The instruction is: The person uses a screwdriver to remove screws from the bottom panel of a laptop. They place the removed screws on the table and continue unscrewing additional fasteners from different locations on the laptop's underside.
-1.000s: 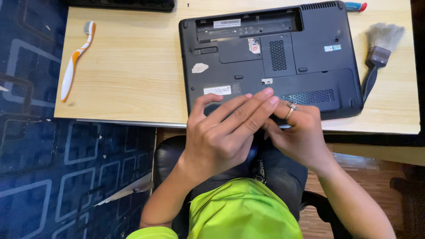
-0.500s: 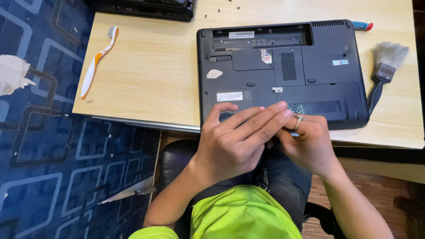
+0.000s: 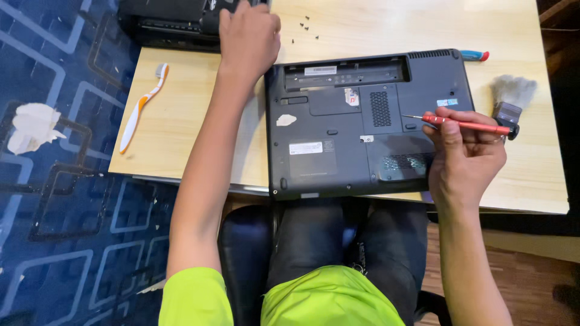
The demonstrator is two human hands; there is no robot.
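Laptop (image 3: pixel 362 130) lies bottom-up on the surface (image 3: pixel 199 151), near edge overhanging the person's lap a bit, battery bay at the far edge open and empty. Right hand (image 3: pixel 468 154) grips a red screwdriver (image 3: pixel 465 124) between thumb and fingers, held nearly flat, tip over the base panel right of the vent grille (cannot tell if the tip touches a screw). Left hand (image 3: pixel 249 37) is reached out to the far edge of the surface, knuckles up, fingers curled down beside a black device (image 3: pixel 172 21); what it grasps, if anything, is hidden. Loose screws (image 3: pixel 305 30) lie scattered just right of that hand, unboxed. Brush (image 3: pixel 510 99) sits at the right, touching or just behind the screwdriver's butt end. A second, blue-red driver (image 3: pixel 474 55) peeks out past the laptop's far right corner. Orange-white toothbrush (image 3: pixel 142 108) at the left, well apart. Crumpled paper (image 3: pixel 33 125) on the blue carpet (image 3: pixel 66 229).

Risks, judged from this: the loose screws are next to the left hand's wrist path, so a sweep back could scatter them onto the carpet. Laptop is unsteadied by either hand and overhangs, so a push from the driver could shift it. A slanted driver could slip off a screw head and strip it.
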